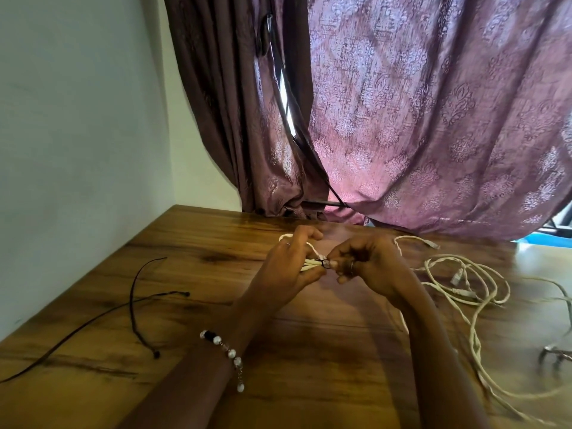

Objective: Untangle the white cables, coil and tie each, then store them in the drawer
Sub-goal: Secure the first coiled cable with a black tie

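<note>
Cable coil (309,264) sits bunched between both hands above the middle of the table (192,243), a dark tie (324,264) wrapped round its strands. Left hand (289,267) curls round the coil; right hand (368,264) pinches the tie at the bundle's right end. Loose white cables (464,286) sprawl on the right. Two black cords (136,305) lie on the left. Curtains (433,119) hang at the far side.

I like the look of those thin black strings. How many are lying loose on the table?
2. One black string curves down the left of the table; the other crosses it, running toward the left edge. A third black tie seems wrapped on the coiled white cable between the hands.
</note>
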{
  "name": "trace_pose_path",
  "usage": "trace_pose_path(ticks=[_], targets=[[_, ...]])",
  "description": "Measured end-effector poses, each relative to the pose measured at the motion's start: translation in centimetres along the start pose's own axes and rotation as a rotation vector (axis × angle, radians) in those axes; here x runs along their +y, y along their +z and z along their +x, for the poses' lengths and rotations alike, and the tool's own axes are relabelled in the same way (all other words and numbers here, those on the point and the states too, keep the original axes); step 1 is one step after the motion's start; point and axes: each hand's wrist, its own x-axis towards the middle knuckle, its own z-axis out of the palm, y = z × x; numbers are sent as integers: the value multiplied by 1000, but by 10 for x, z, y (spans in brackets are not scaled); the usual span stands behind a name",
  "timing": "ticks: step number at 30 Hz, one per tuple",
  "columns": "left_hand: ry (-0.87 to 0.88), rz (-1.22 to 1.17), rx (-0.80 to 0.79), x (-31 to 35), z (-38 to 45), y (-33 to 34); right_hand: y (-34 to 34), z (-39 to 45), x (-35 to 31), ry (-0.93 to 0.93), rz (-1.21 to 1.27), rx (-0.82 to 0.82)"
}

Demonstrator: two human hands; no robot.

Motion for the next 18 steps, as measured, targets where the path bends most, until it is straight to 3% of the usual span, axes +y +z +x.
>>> trace_pose_path(ticks=[18], targets=[[-6,2,-26,-5,0,0,15,10,12,-156,-295,7]])
